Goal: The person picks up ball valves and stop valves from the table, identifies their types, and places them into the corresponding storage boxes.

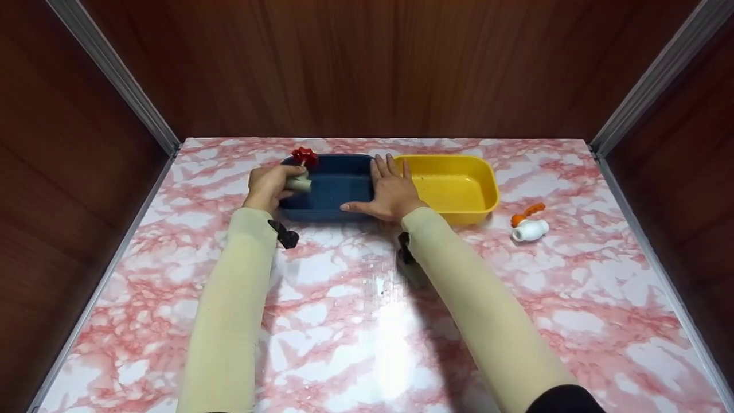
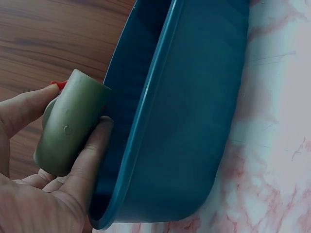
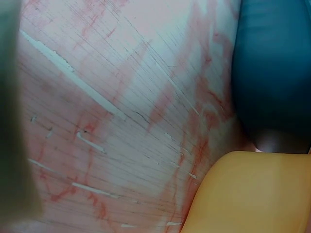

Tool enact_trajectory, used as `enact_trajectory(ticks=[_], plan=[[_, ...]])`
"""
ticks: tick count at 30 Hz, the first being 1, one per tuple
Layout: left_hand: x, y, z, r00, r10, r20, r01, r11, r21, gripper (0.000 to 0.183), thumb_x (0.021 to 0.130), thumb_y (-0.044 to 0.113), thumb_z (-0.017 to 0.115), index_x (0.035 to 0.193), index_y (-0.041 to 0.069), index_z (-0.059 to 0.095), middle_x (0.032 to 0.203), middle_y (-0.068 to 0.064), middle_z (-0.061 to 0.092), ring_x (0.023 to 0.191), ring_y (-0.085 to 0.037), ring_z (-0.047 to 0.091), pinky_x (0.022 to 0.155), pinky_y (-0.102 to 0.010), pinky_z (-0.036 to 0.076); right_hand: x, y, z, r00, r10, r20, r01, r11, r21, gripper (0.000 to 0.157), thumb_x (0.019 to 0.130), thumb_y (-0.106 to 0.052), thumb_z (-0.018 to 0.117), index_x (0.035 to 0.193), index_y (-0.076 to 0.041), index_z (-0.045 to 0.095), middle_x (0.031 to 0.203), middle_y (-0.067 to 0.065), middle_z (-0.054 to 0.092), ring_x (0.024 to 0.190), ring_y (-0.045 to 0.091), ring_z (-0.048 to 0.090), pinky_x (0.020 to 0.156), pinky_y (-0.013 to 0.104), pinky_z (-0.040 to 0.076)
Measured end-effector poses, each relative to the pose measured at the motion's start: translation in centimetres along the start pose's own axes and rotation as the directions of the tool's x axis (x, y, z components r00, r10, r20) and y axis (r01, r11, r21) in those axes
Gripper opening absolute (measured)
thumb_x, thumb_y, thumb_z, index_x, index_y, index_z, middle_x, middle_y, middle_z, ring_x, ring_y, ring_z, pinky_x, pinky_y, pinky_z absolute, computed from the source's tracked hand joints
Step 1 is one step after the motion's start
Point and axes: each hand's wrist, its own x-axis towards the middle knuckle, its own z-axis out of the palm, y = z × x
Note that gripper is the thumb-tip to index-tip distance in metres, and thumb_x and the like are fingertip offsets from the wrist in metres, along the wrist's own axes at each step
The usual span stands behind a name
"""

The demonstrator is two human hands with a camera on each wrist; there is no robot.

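My left hand (image 1: 267, 186) grips a grey-green valve (image 1: 299, 183) with a red handwheel (image 1: 304, 156), held over the left end of the blue bin (image 1: 327, 216). In the left wrist view, thumb and fingers close around the valve's pipe-like body (image 2: 73, 124), beside the bin's rim. My right hand (image 1: 393, 195) lies with spread fingers across the adjoining edges of the blue bin and the yellow bin (image 1: 453, 217); it holds nothing. Only the bins' outer walls and the table show in the right wrist view, not the right hand.
To the right of the yellow bin, a white valve (image 1: 530, 230) with an orange lever (image 1: 535, 209) lies on the pink-and-white marbled table (image 1: 321, 344). Wooden panels (image 1: 378, 69) rise behind the table and on both sides, with metal strips at the corners.
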Motion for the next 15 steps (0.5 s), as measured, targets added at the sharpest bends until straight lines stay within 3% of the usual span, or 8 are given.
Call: enact_trajectory(ticks=[5,15], plan=[[-0.1,-0.07,0.09,1.0,0.006,0.005,-0.006,1.0,0.017,0.024,0.093,0.014,0.092,0.11,0.006,0.077,0.081,0.006,0.078,0.074,-0.009,0.079,0.098,-0.038,0.071,0.04,-0.01,0.0,1.0,0.001,-0.002,-0.001,1.0,0.002,0.141,0.092,-0.105,0.042,0.187,-0.008,0.005,0.198,0.013,0.002,0.187,0.037,-0.001,0.15,0.063,-0.012],[-0.12,-0.31,0.33,1.0,0.003,0.017,-0.004,1.0,0.027,0.022,0.094,0.012,0.091,0.11,0.004,0.079,0.081,0.004,0.08,0.074,-0.008,0.079,0.075,-0.026,0.069,-0.08,0.0,0.04,1.0,0.003,-0.007,-0.003,0.999,0.043,0.135,0.096,-0.098,0.05,0.187,-0.008,0.006,0.198,0.013,0.002,0.187,0.038,-0.002,0.149,0.063,-0.014]])
